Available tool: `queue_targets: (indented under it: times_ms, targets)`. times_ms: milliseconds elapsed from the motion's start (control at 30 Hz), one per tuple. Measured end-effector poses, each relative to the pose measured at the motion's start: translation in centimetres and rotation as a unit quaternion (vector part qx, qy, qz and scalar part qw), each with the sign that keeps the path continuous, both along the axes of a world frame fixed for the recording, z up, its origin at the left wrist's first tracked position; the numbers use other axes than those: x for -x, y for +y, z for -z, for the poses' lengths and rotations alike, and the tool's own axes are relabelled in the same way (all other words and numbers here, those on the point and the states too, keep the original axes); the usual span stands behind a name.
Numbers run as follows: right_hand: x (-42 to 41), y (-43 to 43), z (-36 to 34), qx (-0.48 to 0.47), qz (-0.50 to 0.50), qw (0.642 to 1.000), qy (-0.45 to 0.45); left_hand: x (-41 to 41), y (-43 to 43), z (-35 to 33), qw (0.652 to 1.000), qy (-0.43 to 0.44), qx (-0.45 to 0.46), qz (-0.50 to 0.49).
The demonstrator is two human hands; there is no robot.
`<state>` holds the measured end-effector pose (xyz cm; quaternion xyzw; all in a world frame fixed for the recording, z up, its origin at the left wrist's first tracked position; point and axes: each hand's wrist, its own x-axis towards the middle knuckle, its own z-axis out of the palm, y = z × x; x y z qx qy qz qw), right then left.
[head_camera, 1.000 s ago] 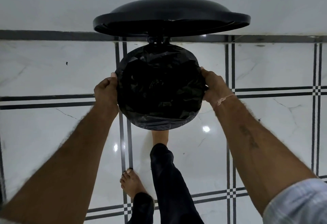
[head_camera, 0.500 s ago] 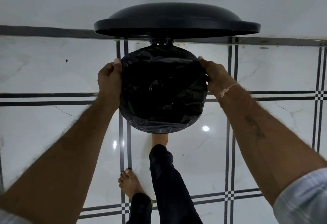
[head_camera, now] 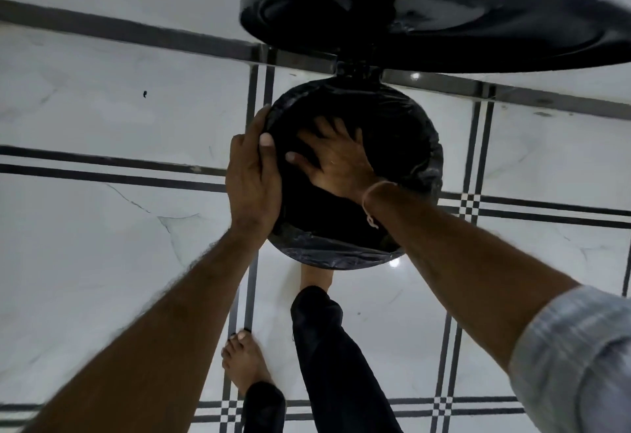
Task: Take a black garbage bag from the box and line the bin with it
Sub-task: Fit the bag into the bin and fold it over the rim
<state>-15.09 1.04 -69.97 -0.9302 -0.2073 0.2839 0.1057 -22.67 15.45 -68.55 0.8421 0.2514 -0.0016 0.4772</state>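
A round black pedal bin stands on the floor with its lid (head_camera: 444, 19) raised. A black garbage bag (head_camera: 409, 132) is folded over the bin's rim and fills its mouth. My left hand (head_camera: 252, 179) clasps the left side of the rim over the bag, thumb hooked inside. My right hand (head_camera: 334, 156) is inside the bin's mouth with its fingers spread, palm down against the bag. The box is out of sight.
White marble floor (head_camera: 102, 244) with dark inlaid stripes lies all around. A white wall with a dark skirting strip (head_camera: 136, 33) runs behind the bin. My right foot (head_camera: 316, 279) is at the bin's base and my left foot (head_camera: 244, 361) stands nearer.
My right hand left the right side of the rim and went into the bin's mouth, fingers spread. My left hand stays on the left rim. The view has swung, so the lid now sits upper right.
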Motion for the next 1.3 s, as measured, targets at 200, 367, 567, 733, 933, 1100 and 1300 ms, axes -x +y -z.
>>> queue_targets:
  times_ms: [200, 367, 567, 733, 933, 1100, 1300]
  targets:
    - [-0.8, 1.4, 4.4, 0.077, 0.003, 0.983, 0.169, 0.0, -0.1, 0.9, 1.0, -0.013, 0.006, -0.011]
    - [1.7, 0.2, -1.2, -0.125, 0.195, 0.972, 0.036, 0.0, -0.1, 0.2, 1.0, 0.006, 0.02, -0.016]
    - [4.4, 2.1, 0.4, -0.134, 0.235, 0.893, 0.359, -0.1, -0.1, 0.2, 0.999, 0.009, 0.041, -0.032]
    - [4.4, 1.5, 2.4, 0.015, 0.234, 0.89, 0.392, 0.0, 0.0, 0.5, 0.999, 0.004, 0.03, -0.025]
    - [4.6, -4.0, -4.5, 0.074, 0.074, 0.994, 0.033, 0.1, 0.0, 0.1, 1.0, 0.006, 0.017, -0.023]
    - [1.7, -5.9, -1.3, 0.199, 0.092, 0.951, 0.218, 0.0, -0.3, 0.1, 1.0, -0.001, 0.017, -0.022]
    - [4.0, -3.6, -2.3, -0.002, 0.286, 0.935, 0.211, 0.0, -0.3, 0.1, 1.0, 0.01, 0.012, -0.025]
